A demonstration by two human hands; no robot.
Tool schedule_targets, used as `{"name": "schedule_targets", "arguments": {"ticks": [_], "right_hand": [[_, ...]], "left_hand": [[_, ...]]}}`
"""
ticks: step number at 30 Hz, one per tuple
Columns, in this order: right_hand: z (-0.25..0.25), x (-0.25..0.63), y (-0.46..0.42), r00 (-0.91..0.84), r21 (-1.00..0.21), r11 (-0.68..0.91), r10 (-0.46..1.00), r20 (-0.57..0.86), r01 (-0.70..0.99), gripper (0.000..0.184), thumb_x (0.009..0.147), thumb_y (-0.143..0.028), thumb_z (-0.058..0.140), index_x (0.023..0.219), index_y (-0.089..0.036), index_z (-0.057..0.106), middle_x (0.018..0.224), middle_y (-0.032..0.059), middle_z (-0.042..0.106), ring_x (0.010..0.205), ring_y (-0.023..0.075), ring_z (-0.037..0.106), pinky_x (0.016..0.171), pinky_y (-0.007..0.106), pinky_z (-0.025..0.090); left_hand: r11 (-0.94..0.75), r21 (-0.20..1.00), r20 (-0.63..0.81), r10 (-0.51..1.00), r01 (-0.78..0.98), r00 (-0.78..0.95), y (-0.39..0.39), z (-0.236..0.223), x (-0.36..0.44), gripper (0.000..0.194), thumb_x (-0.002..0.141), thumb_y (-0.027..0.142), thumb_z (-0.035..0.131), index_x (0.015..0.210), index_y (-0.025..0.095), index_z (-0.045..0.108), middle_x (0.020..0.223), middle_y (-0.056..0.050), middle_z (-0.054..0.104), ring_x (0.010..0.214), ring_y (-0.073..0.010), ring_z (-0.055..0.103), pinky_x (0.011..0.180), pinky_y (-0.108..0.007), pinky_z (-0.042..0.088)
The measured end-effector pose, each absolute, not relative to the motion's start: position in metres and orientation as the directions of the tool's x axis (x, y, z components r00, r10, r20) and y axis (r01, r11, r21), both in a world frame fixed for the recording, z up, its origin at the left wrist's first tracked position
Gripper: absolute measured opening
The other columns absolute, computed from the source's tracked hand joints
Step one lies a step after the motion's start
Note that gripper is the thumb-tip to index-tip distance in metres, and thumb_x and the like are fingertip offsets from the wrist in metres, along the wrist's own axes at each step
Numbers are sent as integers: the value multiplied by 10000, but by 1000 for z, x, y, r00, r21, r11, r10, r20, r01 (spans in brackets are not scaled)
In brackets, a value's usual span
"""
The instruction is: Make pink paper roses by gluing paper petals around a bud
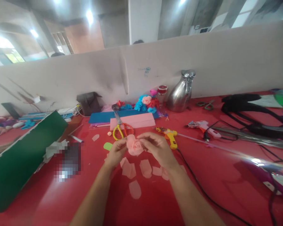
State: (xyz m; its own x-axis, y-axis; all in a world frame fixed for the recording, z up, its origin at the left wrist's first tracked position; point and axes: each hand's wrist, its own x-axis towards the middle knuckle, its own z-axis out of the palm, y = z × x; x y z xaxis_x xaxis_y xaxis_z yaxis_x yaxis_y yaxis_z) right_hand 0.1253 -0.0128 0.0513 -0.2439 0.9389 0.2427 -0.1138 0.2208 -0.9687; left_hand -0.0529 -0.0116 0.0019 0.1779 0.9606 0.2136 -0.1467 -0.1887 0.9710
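Observation:
A pink paper flower (134, 146) with layered petals is held up between my two hands over the red table. The fingers of my left hand (116, 153) pinch its left side. On the other side, my right hand (158, 149) grips the flower's upper right edge with thumb and fingertips. Below them lie several loose pink paper petals (146, 168), one of them nearer to me. Scissors (119, 128) with yellow and orange handles rest just beyond my left hand. Beside my right hand sits a yellow hot glue gun (171, 137) with a black cord.
Pink paper (141, 121) and blue sheets lie behind, near finished paper flowers (147, 102). A metal jug (181, 92) and a glass jar (162, 93) stand by the partition. A green board (25, 160) rises at left. A pink-white glue gun (205, 127) and cords are at right.

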Motion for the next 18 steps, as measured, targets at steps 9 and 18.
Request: {"name": "schedule_targets", "arguments": {"ticks": [9, 18], "right_hand": [[51, 117, -16, -276, -980, 143, 945, 177, -137, 228, 828, -390, 534, 744, -198, 625, 605, -25, 517, 573, 108, 468, 553, 236, 383], [45, 114, -12, -315, -983, 183, 932, 182, -24, 148, 783, -334, 592, 752, -190, 594, 693, -12, 543, 652, 123, 496, 603, 250, 392]], "left_hand": [[-261, 960, 273, 951, -99, 143, -8, -5, -57, 144, 759, 264, 634, 849, 173, 700, 836, -47, 660, 878, -191, 576, 817, -313, 435], [-492, 866, 457, 851, 89, 261, -2, 2, -59, 168, 832, 235, 537, 872, 196, 695, 986, -94, 612, 983, -218, 523, 912, -370, 384]]}}
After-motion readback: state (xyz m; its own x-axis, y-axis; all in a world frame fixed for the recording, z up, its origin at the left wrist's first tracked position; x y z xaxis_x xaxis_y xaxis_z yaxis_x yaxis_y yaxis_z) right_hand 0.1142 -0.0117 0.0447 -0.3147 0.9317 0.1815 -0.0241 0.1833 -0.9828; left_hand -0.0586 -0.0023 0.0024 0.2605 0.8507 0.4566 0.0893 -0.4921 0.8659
